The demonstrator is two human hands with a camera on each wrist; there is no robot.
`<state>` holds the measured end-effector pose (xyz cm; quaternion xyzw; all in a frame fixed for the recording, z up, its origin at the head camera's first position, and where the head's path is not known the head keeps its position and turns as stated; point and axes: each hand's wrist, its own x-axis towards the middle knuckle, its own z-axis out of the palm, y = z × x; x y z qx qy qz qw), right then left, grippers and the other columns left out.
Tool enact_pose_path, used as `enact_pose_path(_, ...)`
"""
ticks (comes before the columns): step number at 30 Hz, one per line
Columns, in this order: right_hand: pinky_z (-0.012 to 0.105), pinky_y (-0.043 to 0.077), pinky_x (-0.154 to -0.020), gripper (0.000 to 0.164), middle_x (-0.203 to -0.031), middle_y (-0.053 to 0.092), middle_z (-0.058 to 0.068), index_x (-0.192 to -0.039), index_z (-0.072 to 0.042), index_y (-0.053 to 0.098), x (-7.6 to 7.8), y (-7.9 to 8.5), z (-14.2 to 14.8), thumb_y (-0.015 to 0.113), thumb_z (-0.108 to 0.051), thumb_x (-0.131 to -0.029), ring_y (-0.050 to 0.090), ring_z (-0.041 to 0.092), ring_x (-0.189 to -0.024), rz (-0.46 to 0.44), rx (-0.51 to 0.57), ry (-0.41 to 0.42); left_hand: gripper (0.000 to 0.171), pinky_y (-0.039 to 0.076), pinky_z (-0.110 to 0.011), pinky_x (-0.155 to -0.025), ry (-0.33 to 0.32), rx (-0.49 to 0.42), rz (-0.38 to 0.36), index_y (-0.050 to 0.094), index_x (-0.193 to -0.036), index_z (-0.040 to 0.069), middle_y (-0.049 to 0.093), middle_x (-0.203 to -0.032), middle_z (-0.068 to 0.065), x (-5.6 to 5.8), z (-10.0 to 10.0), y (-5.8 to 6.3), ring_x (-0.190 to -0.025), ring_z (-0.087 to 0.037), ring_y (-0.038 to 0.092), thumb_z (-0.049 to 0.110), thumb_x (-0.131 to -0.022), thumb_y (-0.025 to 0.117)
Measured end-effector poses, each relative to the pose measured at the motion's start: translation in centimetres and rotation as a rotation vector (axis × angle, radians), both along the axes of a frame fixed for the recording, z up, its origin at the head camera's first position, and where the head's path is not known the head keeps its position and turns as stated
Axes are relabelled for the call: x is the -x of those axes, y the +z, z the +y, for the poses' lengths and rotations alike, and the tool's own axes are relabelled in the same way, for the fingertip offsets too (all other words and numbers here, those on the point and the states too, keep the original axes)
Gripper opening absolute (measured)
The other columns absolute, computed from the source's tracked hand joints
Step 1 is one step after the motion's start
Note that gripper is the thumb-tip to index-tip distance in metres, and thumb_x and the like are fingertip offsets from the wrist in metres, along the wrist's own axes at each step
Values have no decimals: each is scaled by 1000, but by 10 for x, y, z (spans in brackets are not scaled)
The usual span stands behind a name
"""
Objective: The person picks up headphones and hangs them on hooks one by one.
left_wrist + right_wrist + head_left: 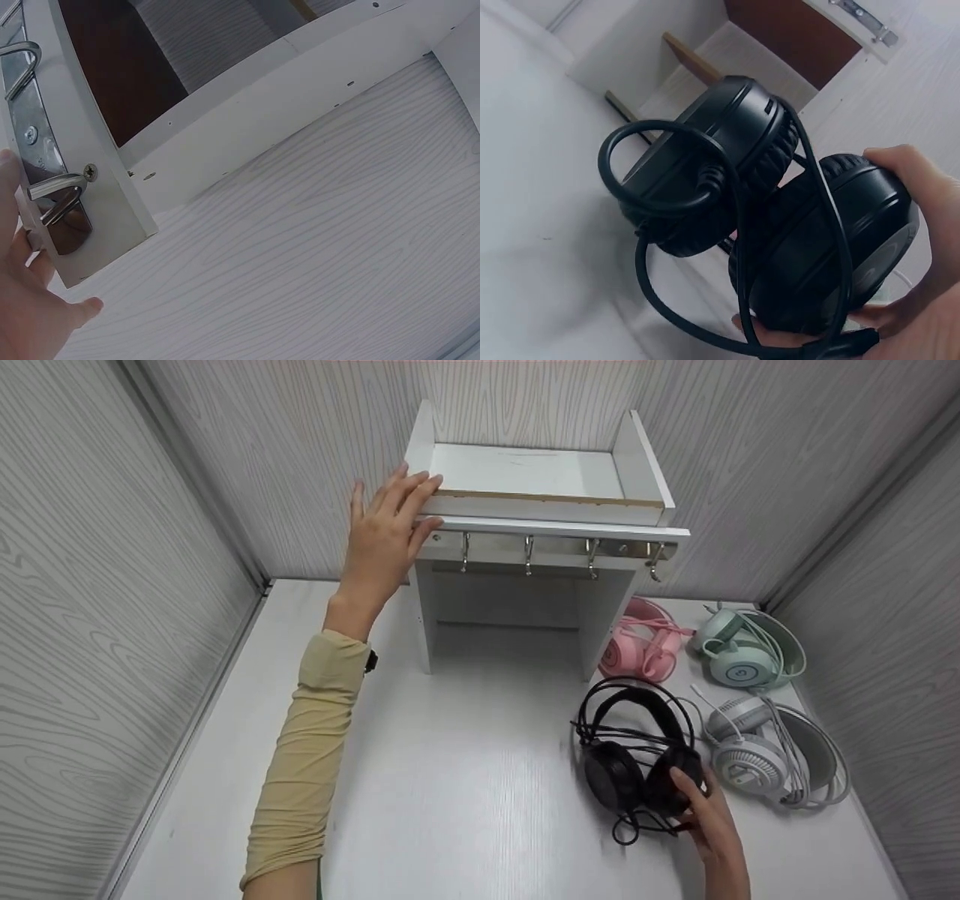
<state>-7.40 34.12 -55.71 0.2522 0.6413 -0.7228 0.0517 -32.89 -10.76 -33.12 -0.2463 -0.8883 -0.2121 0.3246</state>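
My right hand (712, 817) grips the right ear cup of a pair of black headphones (615, 776), thumb across the cup. In the right wrist view, the black cable (649, 127) loops in front of both cups, and the fingers curl round the nearer one. My left hand (386, 529) rests with spread fingers on the left front corner of a white shelf unit (551, 514). Along the unit's front runs a metal rail with several hooks (528, 555), and nothing hangs on them. The left wrist view shows the left hand (34, 307) beside the rail's end.
Pink headphones (637, 649) lie against the unit's right leg. Green headphones (746, 652) and grey-white headphones (765, 754) lie farther right on the white table (465, 810). Wood-grain panels (112, 585) enclose the left, back and right sides.
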Motion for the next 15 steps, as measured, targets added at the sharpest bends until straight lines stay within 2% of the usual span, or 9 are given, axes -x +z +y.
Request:
enact_pose_path(3, 28, 58, -70, 71, -104, 66, -2, -160, -11, 18, -3, 2, -6, 55, -26, -102, 72, 11, -85, 45, 32, -18, 53, 11, -64, -121, 3, 3, 6, 51, -150, 23, 51, -150, -2, 0, 0, 0, -150, -20, 32, 49, -105, 44)
enact_pose_path(6, 27, 57, -72, 60, -104, 65, -3, -154, -9, 24, -5, 4, -14, 53, -24, -103, 69, 12, -89, 94, 65, -8, 53, 11, -64, -121, 3, 2, 5, 51, -150, 23, 52, -150, -2, -1, 0, 0, -150, -20, 32, 49, -105, 44)
enact_pose_path(9, 28, 56, -78, 58, -117, 59, 3, -154, -9, 24, -5, 8, -24, 50, -24, -104, 66, 12, -96, 135, 78, 16, 53, 11, -64, -122, 0, -3, 3, 52, -150, 22, 52, -150, -2, -1, 0, 0, -150, -20, 32, 49, -105, 44)
enact_pose_path(15, 27, 54, -87, 70, -148, 35, 22, -161, -9, 15, 3, 14, -51, 52, -19, -103, 62, 11, -107, 214, 42, 56, 53, 8, -61, -123, -3, -25, 5, 53, -149, 22, 53, -149, -1, -1, -1, 0, -150, -19, 33, 49, -104, 46)
